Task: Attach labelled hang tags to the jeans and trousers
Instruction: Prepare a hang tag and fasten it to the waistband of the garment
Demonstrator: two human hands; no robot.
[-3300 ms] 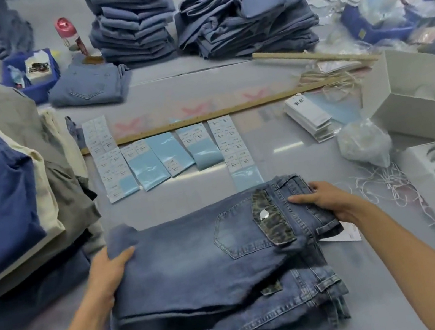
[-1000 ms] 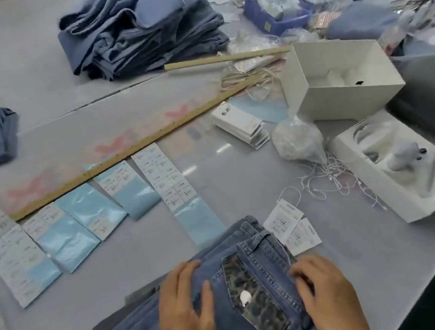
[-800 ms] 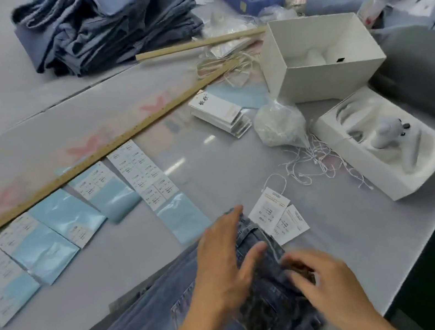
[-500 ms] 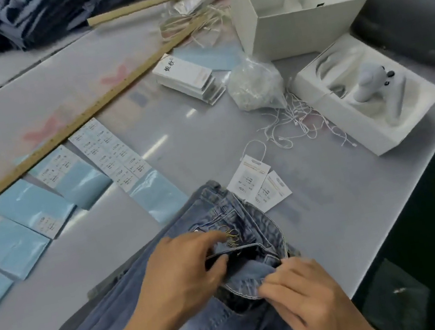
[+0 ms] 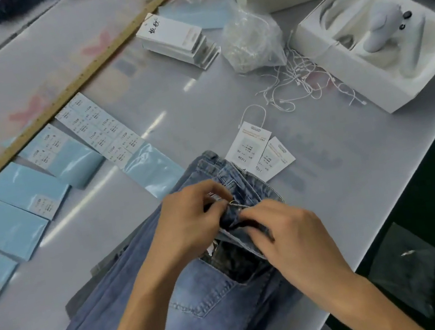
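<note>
Faded blue denim jeans [image 5: 155, 315] lie flat on the smooth grey counter [image 5: 199, 104], near its front edge, waistband end pointing away from the person. Denim is mid-weight, washed pale on the leg, with orange-tan topstitching round the back pocket; a dark patterned patch shows just below the waistband.

Both hands are at the waistband. Left hand [image 5: 188, 222]: fingers curled, pinching a fold of waistband denim. Right hand [image 5: 285, 228]: fingers curled, gripping the same waistband from the other side, fingertips nearly meeting the left's. A small metal ring or loop seems to sit between the fingertips; too blurred to be sure.

Two white rectangular paper hang tags [image 5: 259, 151] with printed text lie on the counter just beyond the waistband, overlapping each other and touching the denim edge; one has a thin white string loop.

Further back:
- Glossy light-blue backing strips carrying white printed stickers [image 5: 99, 130], laid out in a row.
- Long wooden ruler [image 5: 74, 85] lying diagonally.
- Stack of white card tags [image 5: 177, 41].
- Crinkled clear plastic bag of white strings [image 5: 251, 41], with loose strings [image 5: 303, 80] scattered beside it.
- White moulded tray box [image 5: 365, 86] holding a pale grey controller-shaped object [image 5: 381, 28].
</note>
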